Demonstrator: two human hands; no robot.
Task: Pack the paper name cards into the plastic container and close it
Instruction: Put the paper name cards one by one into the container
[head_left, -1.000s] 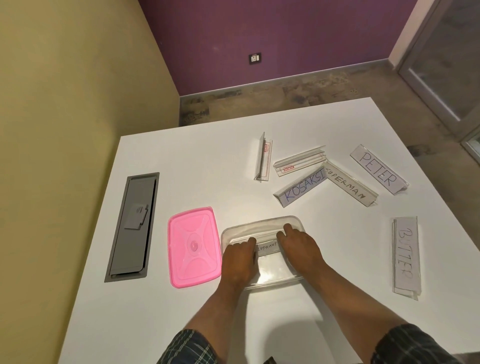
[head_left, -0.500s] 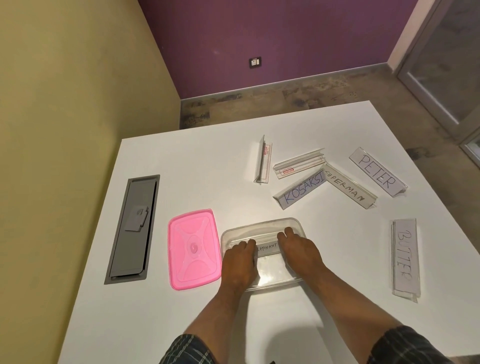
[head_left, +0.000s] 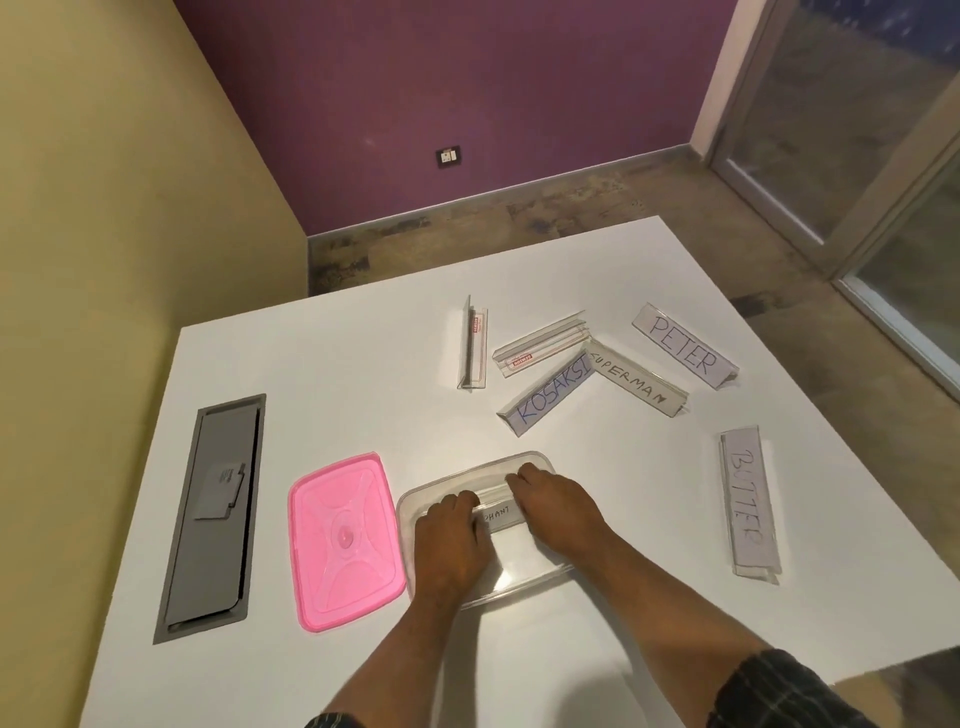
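A clear plastic container (head_left: 415, 506) lies open on the white table, near me. Inside it rests a name card (head_left: 500, 514) reading "…PHANT". My left hand (head_left: 451, 545) and my right hand (head_left: 558, 506) both press on this card, one at each end, fingers curled over it. The pink lid (head_left: 344, 538) lies flat just left of the container. Other cards lie farther out: KOSAKSI (head_left: 548, 397), SUPERMAN (head_left: 636, 379), PETER (head_left: 683, 345) and BUTTER (head_left: 748, 504).
Two clear card holders (head_left: 472, 343) (head_left: 540, 345) with red labels lie beyond the container. A grey cable hatch (head_left: 213, 514) is set into the table at the left. The table's right edge (head_left: 883, 415) drops to the floor; a yellow wall stands at left.
Both hands have stayed on the card in the container, with only a slight shift of the fingers. Nothing else on the table has moved.
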